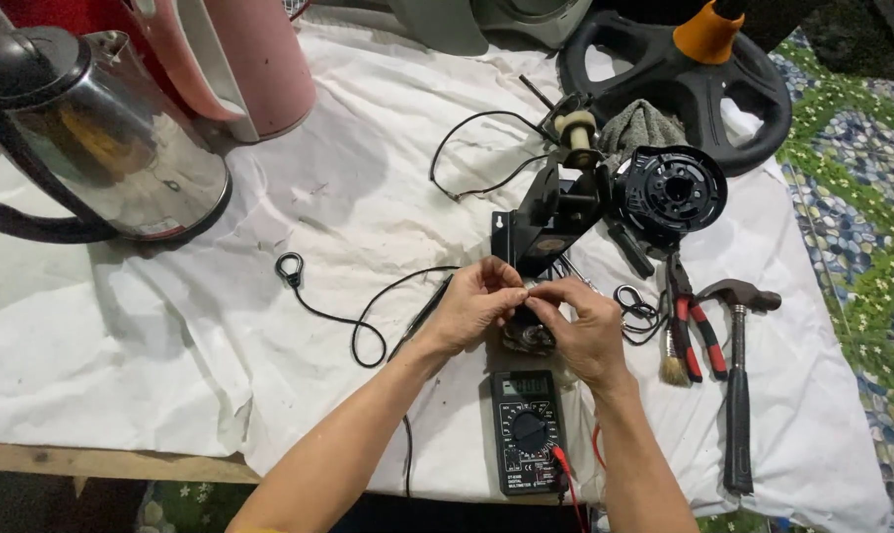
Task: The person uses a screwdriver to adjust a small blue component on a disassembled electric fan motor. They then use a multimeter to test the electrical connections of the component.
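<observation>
Hands meet at table centre over a white cloth (269, 326). Left hand (471, 301) and right hand (580, 326) pinch fingertips together on a thin wire (534, 289) between them, fingers closed tight on it; the wire is too small to tell more. Just below the hands sits a small dark motor part (529, 334), partly hidden by the right hand. Black bracket (555, 212) stands upright right behind the hands, with a cream spool (576, 128) on top and a black round housing (672, 188) beside it. Digital multimeter (528, 431) lies near the table's front edge, between the forearms, red lead plugged in. Right of the hands: red-handled pliers (699, 331), small brush (673, 360), hammer (738, 385). Far left: steel kettle (111, 138), pink jug (249, 59). Black cable with loop end (291, 269) lies left of the hands.
</observation>
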